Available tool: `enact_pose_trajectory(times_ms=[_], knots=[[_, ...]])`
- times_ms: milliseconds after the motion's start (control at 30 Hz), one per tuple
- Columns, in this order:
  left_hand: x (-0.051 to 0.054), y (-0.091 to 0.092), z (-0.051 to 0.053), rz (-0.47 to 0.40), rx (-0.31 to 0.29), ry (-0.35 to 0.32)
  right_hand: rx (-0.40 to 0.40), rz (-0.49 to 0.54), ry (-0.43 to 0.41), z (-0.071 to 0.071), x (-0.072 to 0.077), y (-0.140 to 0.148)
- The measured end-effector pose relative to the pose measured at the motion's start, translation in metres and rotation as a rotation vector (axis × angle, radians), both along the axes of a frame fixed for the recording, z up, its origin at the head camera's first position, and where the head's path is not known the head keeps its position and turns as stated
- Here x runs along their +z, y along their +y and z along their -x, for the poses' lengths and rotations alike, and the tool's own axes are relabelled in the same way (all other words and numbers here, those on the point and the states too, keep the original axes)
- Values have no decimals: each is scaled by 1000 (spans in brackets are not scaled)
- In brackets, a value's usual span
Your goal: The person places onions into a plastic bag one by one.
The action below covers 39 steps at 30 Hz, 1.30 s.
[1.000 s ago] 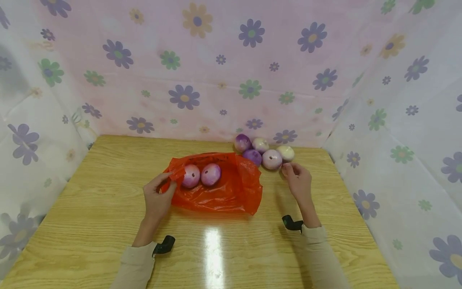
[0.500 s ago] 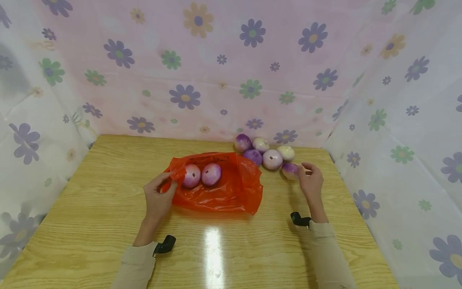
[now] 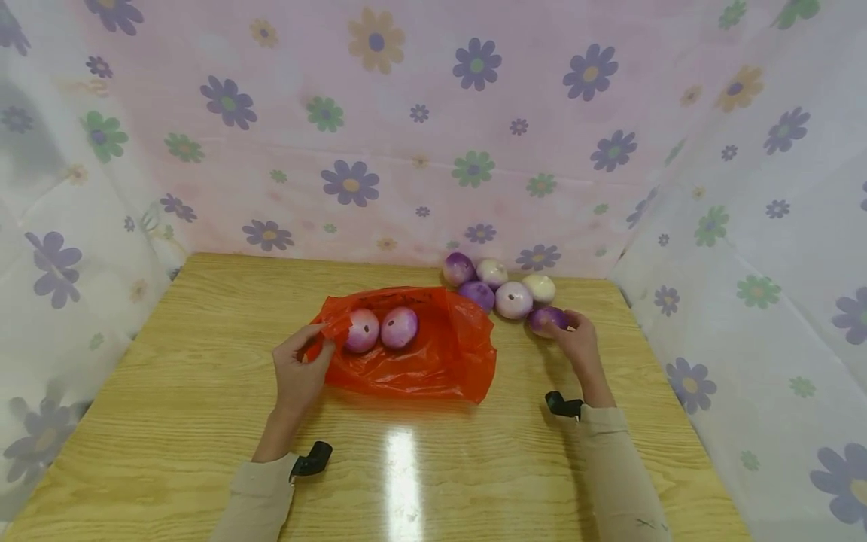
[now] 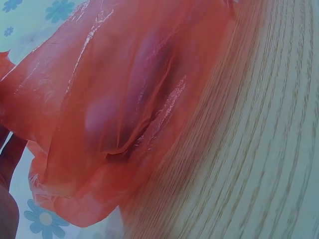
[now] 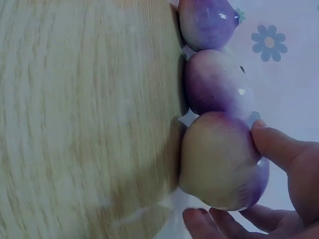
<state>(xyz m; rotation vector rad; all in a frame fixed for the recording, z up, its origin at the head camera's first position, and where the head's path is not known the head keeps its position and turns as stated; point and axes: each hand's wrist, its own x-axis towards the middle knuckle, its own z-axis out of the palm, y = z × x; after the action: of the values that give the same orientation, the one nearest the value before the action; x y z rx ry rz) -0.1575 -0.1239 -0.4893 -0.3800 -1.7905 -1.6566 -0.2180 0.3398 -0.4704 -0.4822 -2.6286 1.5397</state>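
Note:
My left hand (image 3: 300, 369) pinches the left edge of a crinkled red plastic bag (image 3: 433, 369), whose mouth is held wide. Inside it lie two pinkish-purple onions side by side, the left onion (image 3: 363, 331) partly behind the bag's edge and the right onion (image 3: 400, 328) in full sight. Through the film, the left wrist view shows only blurred purple shapes. My right hand (image 3: 579, 342) has its thumb and fingers about a purple onion (image 3: 547, 321) that rests on the table. Up close, this onion (image 5: 219, 159) shows a pale side, with the thumb on it and the fingers curving beneath.
Several more purple and whitish onions cluster at the back right, among them a pale onion (image 3: 513, 300) and a dark purple onion (image 3: 459, 269). The wooden table (image 3: 474, 467) ends at a flowered curtain (image 3: 406, 150) behind, with similar curtains at both sides.
My right hand drew back rightward from the front onion, then came back to it. That onion now turns a darker purple side up. The left hand and the bag stay in place.

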Motion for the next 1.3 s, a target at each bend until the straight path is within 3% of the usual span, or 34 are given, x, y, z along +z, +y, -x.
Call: enact_pose_trajectory(times_ms=[133, 267, 367, 700, 1300], knots=[[9, 4, -4, -13, 1, 8, 7, 23, -38, -1, 1, 1], [25, 7, -11, -19, -6, 16, 24, 39, -33, -2, 2, 3], [31, 8, -14, -11, -9, 22, 37, 66, -33, -2, 1, 6], [3, 1, 0, 16, 11, 12, 84, 176, -45, -4, -1, 14], [-3, -2, 1, 22, 14, -18, 141, 309, -69, -2, 0, 15]])
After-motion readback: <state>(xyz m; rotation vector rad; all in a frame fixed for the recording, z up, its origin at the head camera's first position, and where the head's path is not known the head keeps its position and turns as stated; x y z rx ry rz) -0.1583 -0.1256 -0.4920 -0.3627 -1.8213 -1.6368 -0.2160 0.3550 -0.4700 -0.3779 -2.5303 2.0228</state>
